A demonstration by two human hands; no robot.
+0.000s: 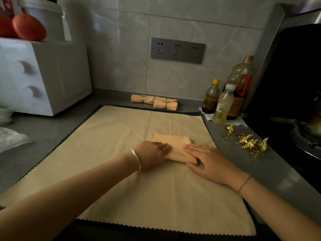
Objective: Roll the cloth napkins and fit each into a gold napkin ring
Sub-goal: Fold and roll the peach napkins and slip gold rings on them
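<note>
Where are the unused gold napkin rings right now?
Head view, right side: the loose gold napkin rings lie in a cluster on the grey counter, just right of the beige cloth and nearer the camera than the bottles.

A home kitchen is shown. A grey triple socket panel [177,50] is set into a wall of large, pale marbled tiles [121,49], and a grey worktop [45,133] is run along beneath it. To the left of the panel a white countertop appliance [57,75] with two round knobs is stood (oven or microwave cannot be told). Round orange-red fruits [29,27] and a white lidded bucket [46,16] are kept on top of it. Below and to the right of the panel, cooking bottles are grouped: a large oil bottle [241,73] with a red handle, a yellow-capped bottle [212,96] and a white-capped bottle [224,103]. Further right of the panel a dark cooker with a pan [311,134] is seen.
</note>
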